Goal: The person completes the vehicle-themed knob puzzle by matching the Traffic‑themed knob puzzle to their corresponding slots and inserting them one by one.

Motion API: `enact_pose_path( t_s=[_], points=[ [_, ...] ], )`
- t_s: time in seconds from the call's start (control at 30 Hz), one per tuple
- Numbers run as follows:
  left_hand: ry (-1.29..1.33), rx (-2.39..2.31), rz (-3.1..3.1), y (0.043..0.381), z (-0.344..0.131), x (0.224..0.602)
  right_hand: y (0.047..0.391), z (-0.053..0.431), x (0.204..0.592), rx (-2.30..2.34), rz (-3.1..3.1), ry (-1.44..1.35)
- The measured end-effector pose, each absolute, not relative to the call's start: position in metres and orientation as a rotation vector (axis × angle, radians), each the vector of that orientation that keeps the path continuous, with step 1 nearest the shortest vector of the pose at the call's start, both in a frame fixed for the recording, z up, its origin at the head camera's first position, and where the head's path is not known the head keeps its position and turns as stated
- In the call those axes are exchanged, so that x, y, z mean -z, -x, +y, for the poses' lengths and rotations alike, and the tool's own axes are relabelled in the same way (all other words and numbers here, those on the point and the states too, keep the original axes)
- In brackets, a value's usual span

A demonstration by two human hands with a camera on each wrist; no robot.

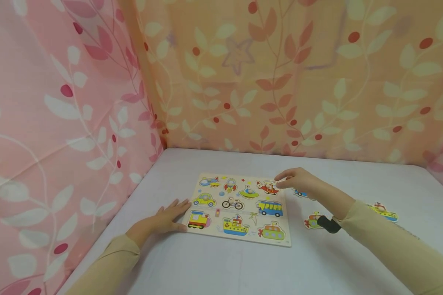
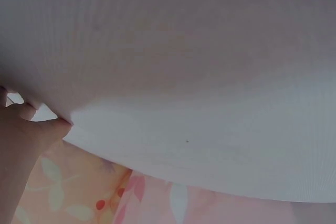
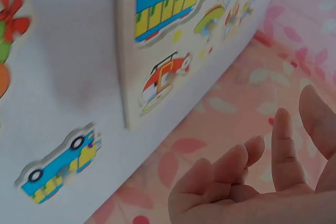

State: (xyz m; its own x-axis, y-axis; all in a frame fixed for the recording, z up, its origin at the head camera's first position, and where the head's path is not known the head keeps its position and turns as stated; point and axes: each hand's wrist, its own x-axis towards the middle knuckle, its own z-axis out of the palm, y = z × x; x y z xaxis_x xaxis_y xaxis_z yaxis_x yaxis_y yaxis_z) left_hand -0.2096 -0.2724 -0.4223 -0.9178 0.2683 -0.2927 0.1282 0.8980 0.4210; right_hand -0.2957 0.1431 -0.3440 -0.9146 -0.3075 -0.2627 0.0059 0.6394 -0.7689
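Observation:
A wooden vehicle puzzle board (image 1: 252, 240) lies on the white table. My left hand (image 1: 166, 217) rests flat beside its left edge, fingers stretched and fingertips touching the board. Over the upper right corner hovers my right hand (image 1: 299, 180), near the helicopter piece (image 1: 268, 187). In the right wrist view its fingers (image 3: 286, 156) hang loosely bent with nothing between them. A loose bus piece (image 3: 63, 174) lies right of the board, partly covered by the right hand in the head view. The board's bus place (image 1: 269, 208) shows a printed bus without a knob.
Right of the board lie a loose submarine piece (image 1: 311, 220) and a loose boat piece (image 1: 385, 212), both partly hidden by the right arm. A dark wrist device (image 1: 329, 224) sits under that wrist. Floral curtains (image 1: 214, 90) border the table at the back and left.

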Motion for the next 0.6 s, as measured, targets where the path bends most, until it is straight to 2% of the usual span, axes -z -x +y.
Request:
enact_pose_path(
  t_s=[0.6],
  points=[
    [-0.295, -0.563, 2.726, 0.208, -0.274, 0.423, 0.3, 0.201, 0.352, 1.058, 2.559, 0.251]
  ],
)
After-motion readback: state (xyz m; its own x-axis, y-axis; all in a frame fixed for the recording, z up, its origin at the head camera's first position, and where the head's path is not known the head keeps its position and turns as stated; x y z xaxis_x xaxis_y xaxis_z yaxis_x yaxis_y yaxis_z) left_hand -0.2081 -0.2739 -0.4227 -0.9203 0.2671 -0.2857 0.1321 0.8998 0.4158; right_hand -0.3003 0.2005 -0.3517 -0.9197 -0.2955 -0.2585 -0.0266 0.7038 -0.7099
